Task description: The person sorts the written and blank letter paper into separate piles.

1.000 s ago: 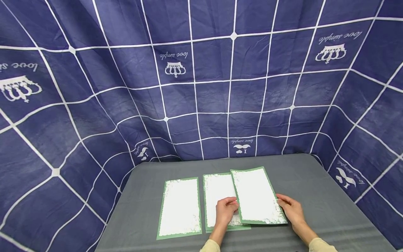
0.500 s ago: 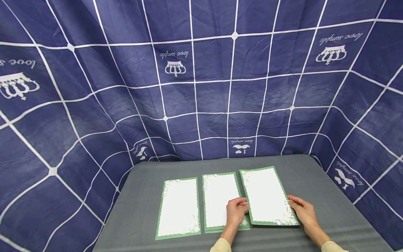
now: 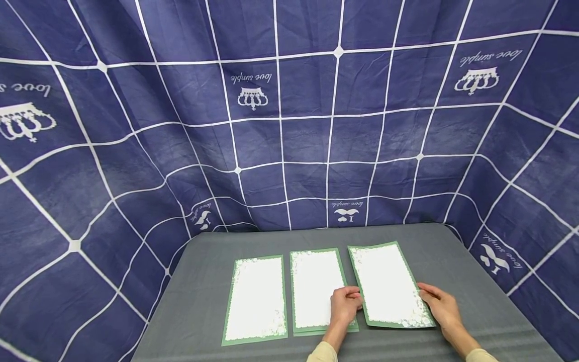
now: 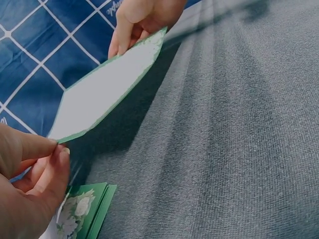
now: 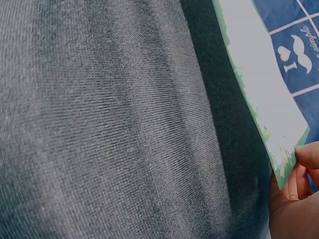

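Note:
Both hands hold one sheet of paper (image 3: 389, 286), white with a green floral border, at the right of the row in the head view. My left hand (image 3: 345, 305) pinches its left edge between thumb and fingers. Its right edge is pinched by my right hand (image 3: 443, 306), near the lower corner. In the left wrist view the sheet (image 4: 102, 89) is raised off the cloth, with a shadow below it. Under my left wrist lies the middle paper stack (image 3: 316, 291), at least two sheets with offset lower edges. Another bordered sheet (image 3: 256, 299) lies flat at the left.
A grey cloth (image 3: 199, 281) covers the table. Behind and at both sides hangs a dark blue curtain (image 3: 307, 141) with white grid lines, meeting the table's back edge. Grey cloth shows to the right of the right hand.
Both hands have carried the held sheet to the right, off the middle stack, which now shows more fully. In the last half second the sheet has shifted slightly right and lower in view.

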Demonstrator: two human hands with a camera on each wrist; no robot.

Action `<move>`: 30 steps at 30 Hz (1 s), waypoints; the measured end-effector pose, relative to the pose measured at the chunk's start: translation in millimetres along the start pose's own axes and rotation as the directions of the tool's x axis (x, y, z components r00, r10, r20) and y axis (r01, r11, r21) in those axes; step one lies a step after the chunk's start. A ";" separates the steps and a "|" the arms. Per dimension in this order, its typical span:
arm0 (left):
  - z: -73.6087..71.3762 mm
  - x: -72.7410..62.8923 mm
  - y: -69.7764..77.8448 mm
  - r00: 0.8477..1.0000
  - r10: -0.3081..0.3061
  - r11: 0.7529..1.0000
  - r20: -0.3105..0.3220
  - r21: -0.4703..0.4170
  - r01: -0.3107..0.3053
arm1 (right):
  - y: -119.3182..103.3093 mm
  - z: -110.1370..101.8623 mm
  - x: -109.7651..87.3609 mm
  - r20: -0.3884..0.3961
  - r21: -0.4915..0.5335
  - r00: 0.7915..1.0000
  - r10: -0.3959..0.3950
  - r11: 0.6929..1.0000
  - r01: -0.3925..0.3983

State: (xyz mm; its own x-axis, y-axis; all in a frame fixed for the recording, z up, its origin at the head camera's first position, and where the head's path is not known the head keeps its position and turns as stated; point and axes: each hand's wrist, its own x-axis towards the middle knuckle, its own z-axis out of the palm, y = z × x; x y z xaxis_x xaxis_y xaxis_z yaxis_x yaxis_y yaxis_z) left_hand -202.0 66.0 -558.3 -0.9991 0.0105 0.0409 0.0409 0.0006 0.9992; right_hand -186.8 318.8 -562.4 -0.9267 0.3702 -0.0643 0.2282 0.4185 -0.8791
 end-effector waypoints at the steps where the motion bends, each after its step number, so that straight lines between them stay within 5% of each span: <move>1: 0.1 -0.4 -0.5 1.000 -0.004 1.000 0.000 0.010 0.004 | 1.2 0.1 0.1 0.006 -0.006 1.000 0.002 1.000 -0.002; 10: -0.6 -4.4 -3.2 0.999 0.006 0.992 0.034 0.126 -0.010 | 6.8 -1.7 0.8 0.051 -0.073 0.999 0.004 0.997 0.000; 18: -2.6 -3.7 3.0 0.993 -0.086 0.970 0.086 0.236 0.063 | 6.0 -1.3 3.3 0.050 -0.203 0.997 -0.059 0.977 0.068; 30: -2.3 -5.5 19.5 0.969 -0.155 0.965 0.192 0.239 0.107 | 0.6 -2.2 6.4 0.026 -0.266 0.995 -0.094 0.959 0.098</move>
State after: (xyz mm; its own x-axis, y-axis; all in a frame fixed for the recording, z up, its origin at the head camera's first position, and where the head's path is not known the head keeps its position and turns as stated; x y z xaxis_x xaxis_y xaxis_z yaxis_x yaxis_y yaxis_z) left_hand -195.7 63.7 -539.0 -0.9726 0.2017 -0.1155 -0.0650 0.2411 0.9683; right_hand -192.0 323.2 -562.3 -0.9514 0.3077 0.0066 0.2078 0.6580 -0.7238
